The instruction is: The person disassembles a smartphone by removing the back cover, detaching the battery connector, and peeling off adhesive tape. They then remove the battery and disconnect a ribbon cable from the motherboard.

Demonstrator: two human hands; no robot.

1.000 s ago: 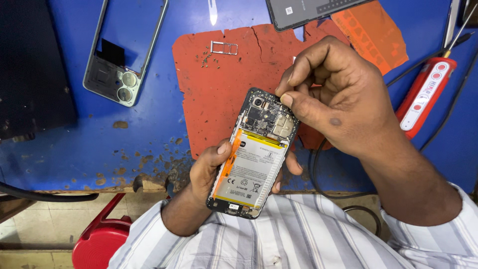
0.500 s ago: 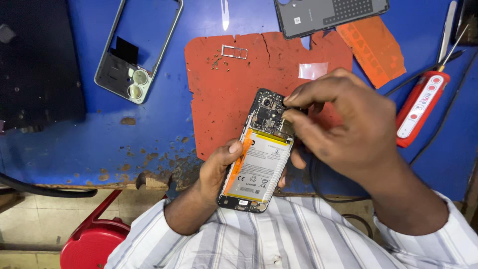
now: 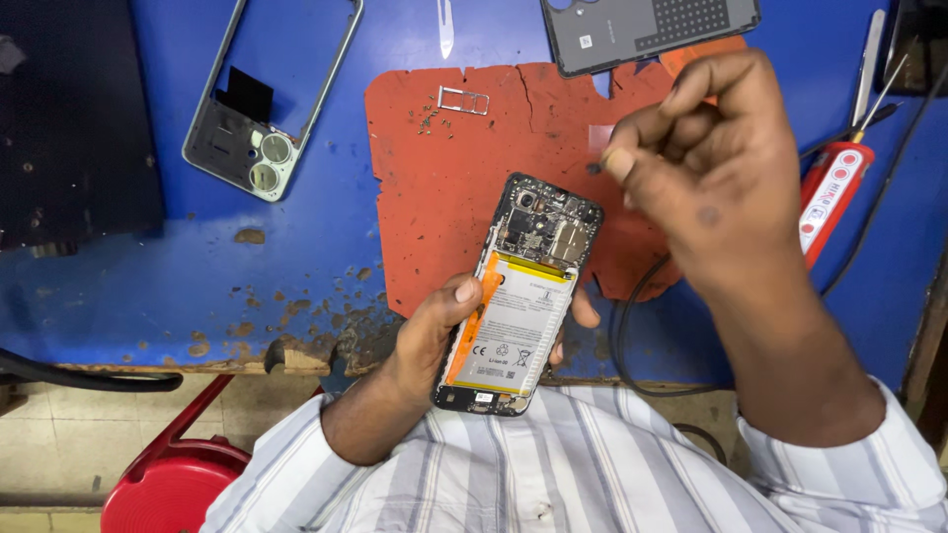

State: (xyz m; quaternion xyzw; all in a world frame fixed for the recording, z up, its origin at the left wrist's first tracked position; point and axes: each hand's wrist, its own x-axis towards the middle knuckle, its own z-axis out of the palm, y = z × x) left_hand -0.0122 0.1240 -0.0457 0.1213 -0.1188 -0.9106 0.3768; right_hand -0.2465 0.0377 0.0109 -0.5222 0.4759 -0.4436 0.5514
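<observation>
My left hand (image 3: 434,331) cradles an opened phone (image 3: 518,296) from below, its back off, showing a white battery with an orange strip and the dark circuit board at the top. My right hand (image 3: 706,163) is raised to the right of the phone's top, thumb and forefinger pinched on a tiny dark part (image 3: 594,169). The phone hovers over the near edge of a torn orange mat (image 3: 444,178) on the blue bench.
A phone frame with camera rings (image 3: 262,99) lies at the back left, a grey back cover (image 3: 647,30) at the top, a small metal SIM tray (image 3: 464,99) on the mat. A red tool (image 3: 834,192) and cables sit right. A red stool (image 3: 173,489) stands below.
My right hand has lifted off the phone's circuit board and moved up and right, pinching a tiny part. The left hand keeps holding the phone.
</observation>
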